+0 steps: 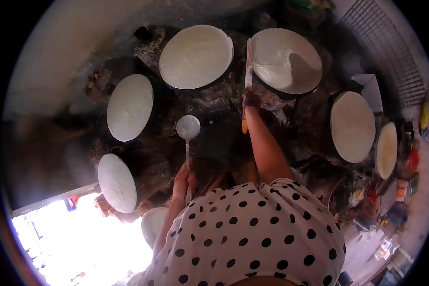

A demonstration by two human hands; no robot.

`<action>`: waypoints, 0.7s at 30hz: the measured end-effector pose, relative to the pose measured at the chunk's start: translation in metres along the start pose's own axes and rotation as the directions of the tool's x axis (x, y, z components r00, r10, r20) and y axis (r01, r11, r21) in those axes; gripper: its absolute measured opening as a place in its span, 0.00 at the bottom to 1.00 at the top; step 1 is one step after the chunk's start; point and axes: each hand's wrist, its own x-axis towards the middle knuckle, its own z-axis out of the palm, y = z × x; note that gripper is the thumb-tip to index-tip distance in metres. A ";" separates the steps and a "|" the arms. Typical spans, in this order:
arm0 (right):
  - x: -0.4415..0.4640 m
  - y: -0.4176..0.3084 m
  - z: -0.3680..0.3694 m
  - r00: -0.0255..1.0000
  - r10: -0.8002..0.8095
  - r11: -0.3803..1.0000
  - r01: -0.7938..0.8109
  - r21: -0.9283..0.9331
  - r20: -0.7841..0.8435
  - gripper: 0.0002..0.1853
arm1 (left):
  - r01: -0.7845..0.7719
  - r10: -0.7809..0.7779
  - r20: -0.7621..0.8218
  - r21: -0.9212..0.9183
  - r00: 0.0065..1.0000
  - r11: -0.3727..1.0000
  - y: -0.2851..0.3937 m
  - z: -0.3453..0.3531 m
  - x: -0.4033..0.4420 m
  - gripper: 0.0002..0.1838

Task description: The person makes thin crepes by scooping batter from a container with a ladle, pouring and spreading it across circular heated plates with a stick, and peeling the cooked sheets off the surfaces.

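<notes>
My left hand (182,181) is closed round the handle of a metal ladle (188,127), its round bowl up and coated pale. Reaching forward, my right hand (250,101) grips a long, flat spatula (249,62) with an orange handle end (244,126). The blade lies along the left edge of a round griddle (306,78) covered by a thin pale flatbread (276,47); a greyer patch shows at its right. Left of the spatula is another griddle with a whole pale flatbread (196,57).
More pale rounds curve around me: an upper-left flatbread (130,107), a lower-left flatbread (117,183), a right flatbread (352,127) and a far-right flatbread (386,150). A whitish bowl (150,226) sits by my left arm. A metal grid (386,47) stands upper right.
</notes>
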 end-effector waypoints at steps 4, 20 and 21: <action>-0.054 0.043 -0.061 0.708 0.394 0.066 -0.658 0.750 0.586 0.24 | 0.026 -0.027 -0.037 -0.024 0.999 0.999 -0.001 -0.008 0.001 0.19; -0.073 0.131 -0.075 0.727 0.173 0.148 -0.687 0.712 0.665 0.18 | 0.060 -0.061 0.097 0.008 0.993 0.998 -0.009 0.042 0.031 0.18; -0.077 0.149 -0.082 0.746 0.187 0.169 -0.665 0.727 0.639 0.18 | 0.062 -0.060 0.101 -0.009 0.993 0.998 -0.009 0.053 0.030 0.18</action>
